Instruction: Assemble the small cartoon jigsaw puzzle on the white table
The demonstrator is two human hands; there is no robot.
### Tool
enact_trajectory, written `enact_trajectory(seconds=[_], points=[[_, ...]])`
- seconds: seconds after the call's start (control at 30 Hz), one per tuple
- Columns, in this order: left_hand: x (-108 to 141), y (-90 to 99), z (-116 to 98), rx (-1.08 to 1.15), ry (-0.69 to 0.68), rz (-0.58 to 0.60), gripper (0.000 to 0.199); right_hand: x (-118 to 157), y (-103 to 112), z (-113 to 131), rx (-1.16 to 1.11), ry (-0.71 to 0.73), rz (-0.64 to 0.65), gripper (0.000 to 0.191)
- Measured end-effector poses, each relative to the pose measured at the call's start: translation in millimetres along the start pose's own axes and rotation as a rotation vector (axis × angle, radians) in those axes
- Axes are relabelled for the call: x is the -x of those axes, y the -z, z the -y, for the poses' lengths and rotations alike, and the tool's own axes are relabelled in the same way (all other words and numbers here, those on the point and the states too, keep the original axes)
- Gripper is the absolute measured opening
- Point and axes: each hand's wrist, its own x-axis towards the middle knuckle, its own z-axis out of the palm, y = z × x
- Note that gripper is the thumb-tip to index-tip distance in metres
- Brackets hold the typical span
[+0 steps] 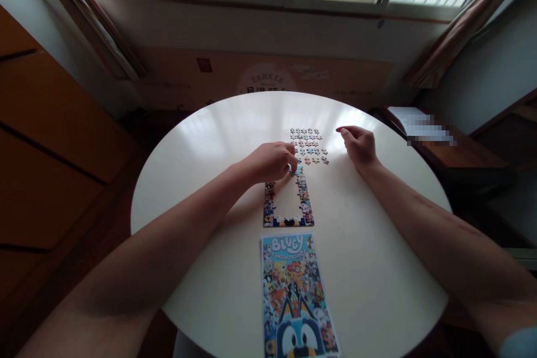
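Observation:
My left hand [274, 161] reaches over the top of a partly built jigsaw puzzle [268, 215]. Its fingers are pinched on a small bluish puzzle piece at the upper right corner; the hand hides part of the top edge. The puzzle is a frame of joined border pieces around a bare middle. Beyond it, loose puzzle pieces [310, 151] lie in rows, the leftmost partly covered by my left hand. To the right of these rows my right hand [359, 145] is closed, thumb against the forefinger; whether anything is between them cannot be made out.
A printed Bluey picture sheet [293, 291] lies on the round white table [201, 145], nearest me. A wooden side table [461, 148] with papers stands at the right. Behind the table are a printed panel [168, 78] and windows; orange-brown cabinets [54, 151] stand left.

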Motion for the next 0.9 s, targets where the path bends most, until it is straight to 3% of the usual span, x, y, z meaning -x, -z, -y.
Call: enact_trajectory(seconds=[0.67, 0.9], points=[[2.3, -4.7, 4.4, 0.052, 0.072, 0.033, 0.037, -3.6, -7.7, -2.9, -0.082, -0.122, 0.087, 0.044], [9.1, 6.7, 7.6, 0.041, 0.086, -0.132, 0.037, -3.3, -9.4, -2.8, -0.094, -0.119, 0.095, 0.049]])
